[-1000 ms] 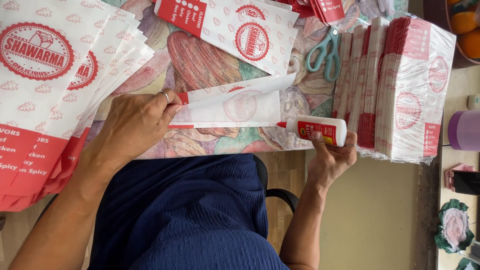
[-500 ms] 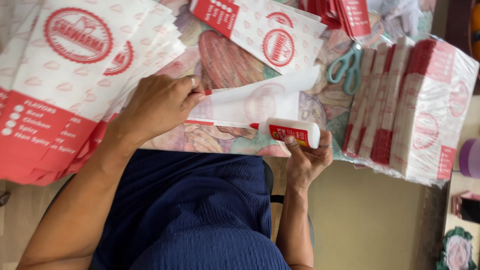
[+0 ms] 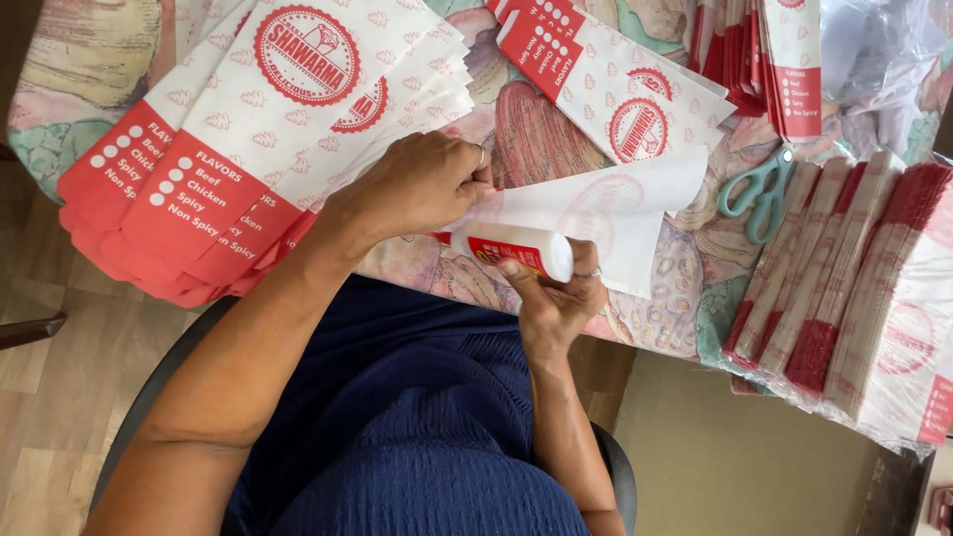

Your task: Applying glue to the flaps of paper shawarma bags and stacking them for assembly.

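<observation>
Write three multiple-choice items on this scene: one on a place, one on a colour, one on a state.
1. Where do the scissors lie?
A. on the table, right of the folded sheet
B. on the floor
C. in the left hand

2. What colour are the scissors' handles?
A. red
B. teal
C. black

3. How is the glue bottle held?
A. upright
B. on its side, in the right hand
C. lying loose

A: they rest on the table beside the white sheet.
B: the handles look teal.
B: the right hand grips it sideways, its tip hidden near the left hand.
</observation>
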